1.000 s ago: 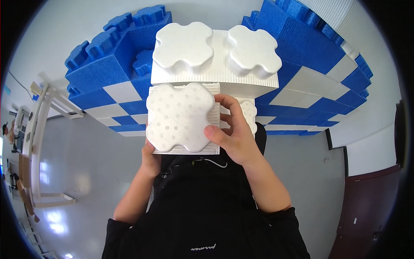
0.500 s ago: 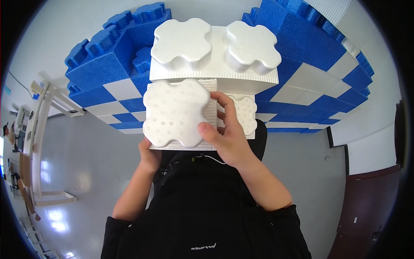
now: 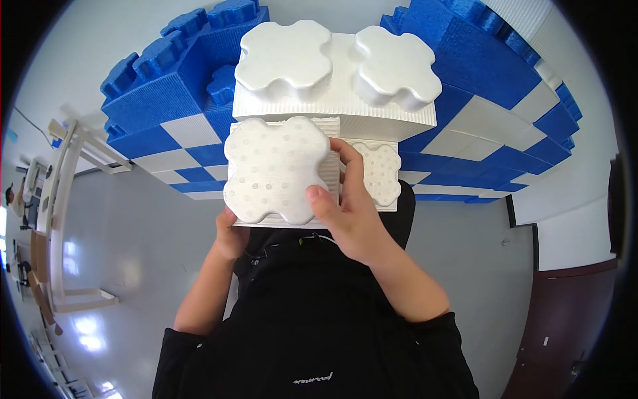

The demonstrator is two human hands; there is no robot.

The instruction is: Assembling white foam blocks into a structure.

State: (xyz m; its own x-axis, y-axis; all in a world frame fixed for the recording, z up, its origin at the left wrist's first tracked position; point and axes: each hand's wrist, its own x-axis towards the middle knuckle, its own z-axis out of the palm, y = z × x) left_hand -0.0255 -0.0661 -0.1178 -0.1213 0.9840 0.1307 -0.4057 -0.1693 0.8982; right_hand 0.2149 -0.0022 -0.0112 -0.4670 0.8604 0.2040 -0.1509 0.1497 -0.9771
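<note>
A white foam building block (image 3: 276, 174) is held between my two hands, its lobed, dimpled stud facing up. My left hand (image 3: 232, 234) grips the near left corner, its thumb at the edge and its other fingers hidden underneath. At the right side, my right hand (image 3: 351, 209) has its thumb in the stud's notch and its fingers curled behind the ribbed edge. Just beyond, a larger white block (image 3: 339, 110) with two smooth studs rests between blue blocks. Lower down, past my right fingers, another white block (image 3: 377, 174) shows a smaller-looking dimpled stud.
Stacked blue and white blocks rise on the left (image 3: 156, 100) and right (image 3: 492, 60), forming a checkered wall that bends around in front of me. A white table frame (image 3: 60, 219) stands at far left on the grey floor (image 3: 153, 246). A dark red door (image 3: 565, 326) is at lower right.
My view has shifted slightly, so the stacked blocks sit a little higher and further right. Both hands keep their grip on the white block, which has barely moved relative to them.
</note>
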